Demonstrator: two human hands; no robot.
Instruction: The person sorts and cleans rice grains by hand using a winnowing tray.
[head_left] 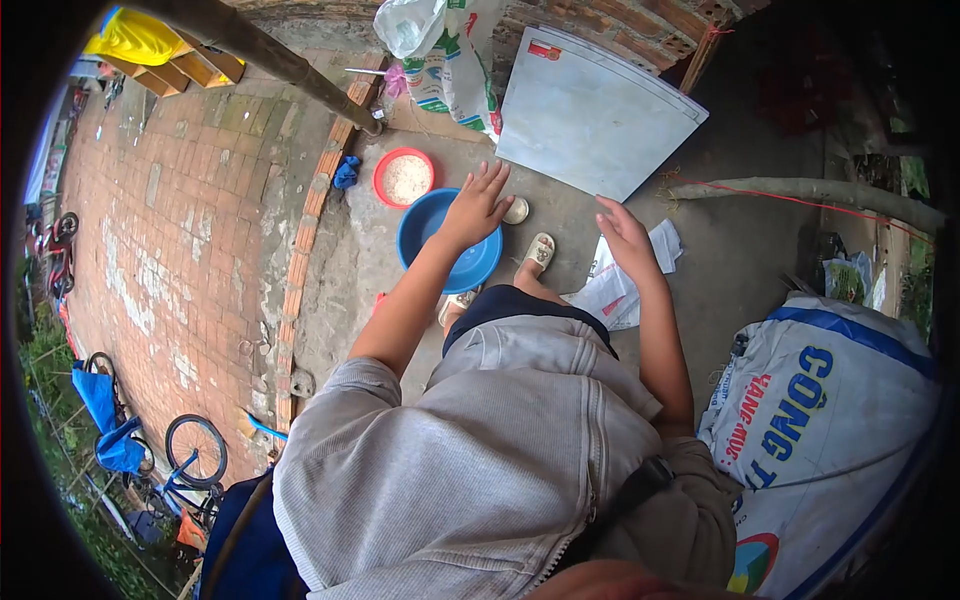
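My left hand (pixel 477 208) is held out with its fingers spread, above the right part of a blue basin (pixel 412 238); nothing is in it. To the right, my right hand (pixel 627 238) is raised, empty and open, near a white printed sheet (pixel 608 292) on the ground. Past the blue basin stands a smaller red basin (pixel 378 180) holding white grains (pixel 407 180) that look like rice. A small pale round container (pixel 517 210) sits just right of my left fingers. The blue basin shows no contents where my arm leaves it uncovered.
A large white panel (pixel 598 115) leans at the brick wall, beside a printed white sack (pixel 455 75). A wooden pole (pixel 270 55) slants at upper left. At right lie a branch (pixel 800 190) and a big lettered tarp (pixel 820 430). Bicycles (pixel 190 460) stand lower left.
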